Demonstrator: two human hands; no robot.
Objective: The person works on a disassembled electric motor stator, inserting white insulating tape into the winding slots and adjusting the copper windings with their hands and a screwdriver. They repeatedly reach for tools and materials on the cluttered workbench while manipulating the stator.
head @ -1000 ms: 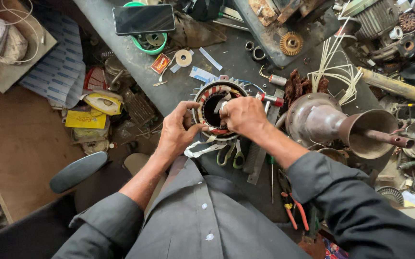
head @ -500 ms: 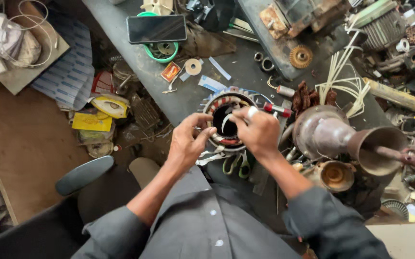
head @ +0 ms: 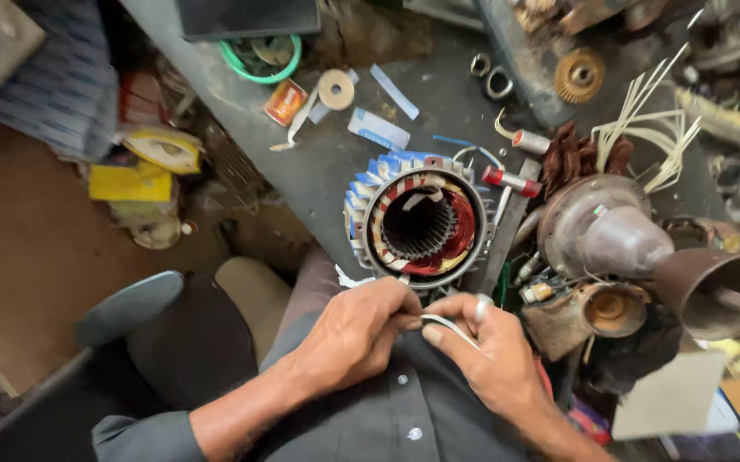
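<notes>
Now, from the head camera, both hands meet close to the body, just below the bench edge. The left hand (head: pixel 361 329) is curled nearly shut, thumb and fingers pinched on the end of a thin pale strip (head: pixel 449 324). The right hand (head: pixel 483 355) pinches the same strip from the other side, fingertips tight together, a ring on one finger. The strip runs between the two hands, bending slightly over the right fingers.

Just above the hands sits the stator (head: pixel 420 224), lying on the bench (head: pixel 336 162) with its bore facing up. Copper windings ring the dark toothed bore, with red and white insulation around them and blue fins on the left side of the housing. Neither hand touches it; the knuckles are just beside its near rim.

To the stator's right stands a brown metal housing (head: pixel 599 229) with a funnel-shaped part (head: pixel 716 287) next to it, and a small round copper-coloured piece (head: pixel 611 310) below. A red-tipped probe (head: pixel 511 180) lies just beside the stator's upper right. Farther back on the bench: a tape roll (head: pixel 335 89), a green ring (head: pixel 260 62), a brass gear (head: pixel 579 75) and a bundle of pale strips (head: pixel 644 120). Down left, a dark seat (head: pixel 135 304) sits over the brown floor (head: pixel 28 239).
</notes>
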